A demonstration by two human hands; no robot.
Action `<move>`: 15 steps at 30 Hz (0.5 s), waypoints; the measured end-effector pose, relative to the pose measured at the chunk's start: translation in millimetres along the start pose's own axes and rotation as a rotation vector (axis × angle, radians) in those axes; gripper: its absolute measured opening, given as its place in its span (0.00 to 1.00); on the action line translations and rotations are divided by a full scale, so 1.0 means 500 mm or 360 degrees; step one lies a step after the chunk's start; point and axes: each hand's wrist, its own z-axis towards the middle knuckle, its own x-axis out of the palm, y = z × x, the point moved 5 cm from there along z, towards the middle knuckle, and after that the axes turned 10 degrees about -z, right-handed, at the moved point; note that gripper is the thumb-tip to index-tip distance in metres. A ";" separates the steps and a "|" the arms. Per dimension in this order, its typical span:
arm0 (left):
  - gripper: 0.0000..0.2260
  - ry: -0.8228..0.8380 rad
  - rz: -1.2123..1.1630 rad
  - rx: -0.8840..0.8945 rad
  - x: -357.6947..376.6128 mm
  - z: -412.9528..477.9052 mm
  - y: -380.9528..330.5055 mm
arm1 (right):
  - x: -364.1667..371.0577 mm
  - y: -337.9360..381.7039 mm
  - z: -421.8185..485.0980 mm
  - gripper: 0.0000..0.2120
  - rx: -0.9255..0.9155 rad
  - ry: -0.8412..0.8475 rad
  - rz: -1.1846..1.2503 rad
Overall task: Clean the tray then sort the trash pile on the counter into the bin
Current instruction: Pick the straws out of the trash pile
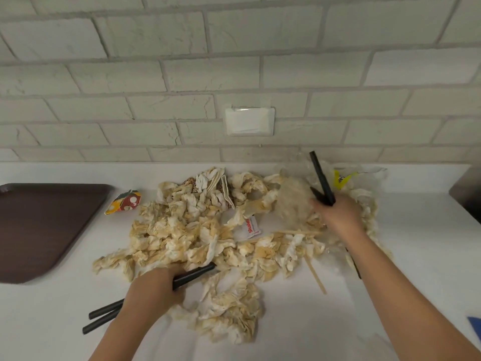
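Observation:
A wide pile of crumpled, yellow-stained paper napkins [197,230] covers the middle of the white counter [403,295]. My left hand [153,287] grips a few black straws [194,274] at the pile's near edge; their ends stick out at the lower left. My right hand [338,214] holds more black straws [321,178] upright over the pile's right side, beside a blurred clump of crumpled paper [294,199]. The brown tray [44,225] lies bare at the left. No bin is in view.
A red and yellow wrapper [125,201] lies between tray and pile. A white sachet [251,227], wooden sticks [316,276] and clear plastic with a yellow label [343,178] sit in the pile. A white brick wall with a white socket cover [250,121] stands behind.

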 end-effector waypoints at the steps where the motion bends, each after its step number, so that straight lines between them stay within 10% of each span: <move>1: 0.15 -0.0004 -0.0036 -0.0021 -0.003 -0.004 0.008 | -0.012 -0.004 0.004 0.12 0.0014 -0.0005 0.0071; 15: 0.14 -0.0392 -0.0429 0.0330 -0.072 -0.034 -0.165 | -0.072 -0.048 0.000 0.13 0.0065 -0.0043 -0.0103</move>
